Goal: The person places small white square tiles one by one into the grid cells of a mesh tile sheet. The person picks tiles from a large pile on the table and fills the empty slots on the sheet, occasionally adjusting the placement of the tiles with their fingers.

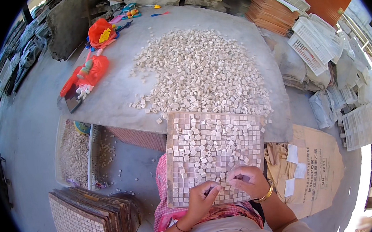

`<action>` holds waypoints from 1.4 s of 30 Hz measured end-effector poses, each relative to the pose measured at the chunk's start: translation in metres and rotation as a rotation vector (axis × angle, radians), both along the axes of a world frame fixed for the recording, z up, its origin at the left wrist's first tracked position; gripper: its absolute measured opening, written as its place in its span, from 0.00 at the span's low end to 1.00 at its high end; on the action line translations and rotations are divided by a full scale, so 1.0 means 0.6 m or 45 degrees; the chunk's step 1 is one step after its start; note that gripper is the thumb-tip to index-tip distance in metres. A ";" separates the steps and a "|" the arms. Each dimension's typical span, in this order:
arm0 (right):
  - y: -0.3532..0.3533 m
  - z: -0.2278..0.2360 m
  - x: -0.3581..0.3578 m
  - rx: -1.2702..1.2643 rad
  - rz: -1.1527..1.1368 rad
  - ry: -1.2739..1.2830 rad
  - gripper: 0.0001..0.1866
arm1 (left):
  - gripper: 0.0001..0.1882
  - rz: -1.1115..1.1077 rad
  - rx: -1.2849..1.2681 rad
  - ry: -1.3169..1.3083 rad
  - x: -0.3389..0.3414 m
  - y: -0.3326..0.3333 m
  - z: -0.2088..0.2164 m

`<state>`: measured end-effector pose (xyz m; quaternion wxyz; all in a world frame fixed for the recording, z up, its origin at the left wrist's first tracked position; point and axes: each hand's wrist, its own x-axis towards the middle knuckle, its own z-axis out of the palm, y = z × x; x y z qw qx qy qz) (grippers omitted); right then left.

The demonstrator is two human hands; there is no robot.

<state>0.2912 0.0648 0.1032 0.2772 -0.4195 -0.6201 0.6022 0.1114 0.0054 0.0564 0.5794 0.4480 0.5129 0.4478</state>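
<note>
A square wooden grid tray (170, 179) rests on my lap, its far edge by the table. Small pale stone tiles (204, 143) lie loose in a heap across its middle, and others sit in the grid's cells. Over the tray's near edge, my left hand (202, 199) is closed, thumb and index finger pinched together. My right hand (250, 182), with a gold bangle (267, 192) at the wrist, is closed just beside it, fingers curled and fingertips close to the left ones. What either pinch holds is too small to make out.
A big pile of stone tiles (204, 70) covers much of the grey table (118, 95). Red bags (101, 33), toys and a dark phone (72, 99) lie at its left. Below stand a white crate (60, 158) of tiles and stacked tile-filled boards (78, 225); flattened sacks (328, 170) lie right.
</note>
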 end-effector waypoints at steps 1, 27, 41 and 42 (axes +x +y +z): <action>-0.001 0.006 -0.008 0.130 0.019 -0.086 0.06 | 0.09 0.001 0.005 0.038 -0.001 0.000 0.004; -0.016 0.012 -0.030 0.275 0.000 -0.251 0.03 | 0.08 -0.031 0.004 0.020 -0.004 0.001 0.019; -0.017 0.015 -0.029 0.740 0.203 -0.444 0.05 | 0.07 -0.077 -0.055 0.038 -0.003 -0.001 0.020; -0.014 0.015 -0.027 0.780 0.238 -0.435 0.05 | 0.07 -0.101 -0.068 0.028 -0.006 -0.001 0.019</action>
